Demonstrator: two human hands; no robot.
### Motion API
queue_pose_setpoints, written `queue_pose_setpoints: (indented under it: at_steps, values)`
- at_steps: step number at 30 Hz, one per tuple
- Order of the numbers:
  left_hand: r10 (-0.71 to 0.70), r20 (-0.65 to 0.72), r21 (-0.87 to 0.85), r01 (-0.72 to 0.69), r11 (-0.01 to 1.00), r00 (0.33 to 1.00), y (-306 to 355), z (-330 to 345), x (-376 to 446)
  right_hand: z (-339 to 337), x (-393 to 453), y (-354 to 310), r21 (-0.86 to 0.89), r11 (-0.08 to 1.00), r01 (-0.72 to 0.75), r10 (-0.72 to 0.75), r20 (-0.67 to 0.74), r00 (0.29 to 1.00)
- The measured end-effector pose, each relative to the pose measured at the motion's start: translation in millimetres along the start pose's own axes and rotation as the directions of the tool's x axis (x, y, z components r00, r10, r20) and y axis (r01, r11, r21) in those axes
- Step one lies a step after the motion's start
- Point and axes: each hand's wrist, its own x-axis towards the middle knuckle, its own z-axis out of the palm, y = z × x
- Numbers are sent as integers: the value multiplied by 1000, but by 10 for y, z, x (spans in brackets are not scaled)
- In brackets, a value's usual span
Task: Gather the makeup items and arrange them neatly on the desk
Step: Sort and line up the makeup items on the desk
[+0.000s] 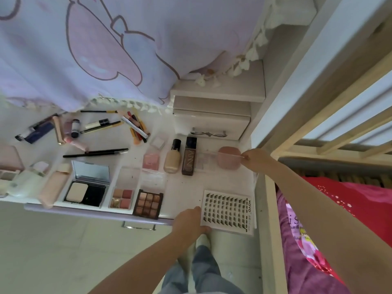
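Left hand (pixel 189 219) grips white lash card (pixel 228 210), rows of dark lashes, lower center; right hand (pixel 253 158) pinches thin clear stick (pixel 228 154) over pink case (pixel 229 158) on counter (pixel 182 194).

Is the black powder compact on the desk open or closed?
Open. The powder compact has its mirrored lid raised, and the pale powder pan inside is visible.

A: Left hand (pixel 188 221)?
B: Forearm bare, reaching forward from low centre; knuckles up, fingers curled, thumb tucked beneath, gripping.
A: Right hand (pixel 255 158)?
B: Arm extended further, stretched from right edge; fingertips pinched together, wrist straight.
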Motion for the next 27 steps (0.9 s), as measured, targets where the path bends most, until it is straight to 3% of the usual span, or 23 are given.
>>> queue_pose_setpoints:
  at_steps: [8,14,19,24,27]
  values:
    - [-12,-45,-61,10,998,999,-12,36,-29,-7,170,-71,85,996,-16,14,26,1000]
    - [37,-78,-139,-48,989,996,52,-26,-33,10,338,-131,167,973,-157,161,-11,987]
    - [26,-52,-106,-31,994,998,93,-54,-54,36,492,-291,236,912,-337,331,66,941]
    - [6,-36,-108,-10,994,999,83,-42,-58,18,595,-398,320,868,-380,341,173,924]
    - [10,-25,-91,-12,996,1000,70,-33,-47,13,584,-420,344,861,-375,358,112,927]
